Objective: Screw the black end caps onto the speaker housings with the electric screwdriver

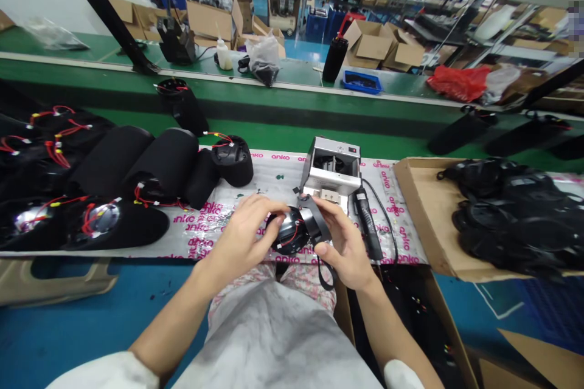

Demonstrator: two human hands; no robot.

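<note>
In front of my lap, my left hand (250, 230) is curled around the edge of a black cylinder (288, 237), whose open end shows a shiny inside and red wires. My right hand (345, 243) grips a black round cap (318, 220) with a strap loop (325, 276) hanging below it. Cap and cylinder are close together; whether they touch is unclear. Just behind them stands a silver machine (335, 164) with a red switch. An electric screwdriver-like black tool (367, 222) lies to the right of my right hand.
Several black fabric-covered cylinders (159, 161) with red wires lie at left. A cardboard tray (422, 219) of black strapped caps sits at right. Beyond the green belt, a shelf holds a blue tray (362, 82), a white bottle (223, 55) and a standing black cylinder (335, 59).
</note>
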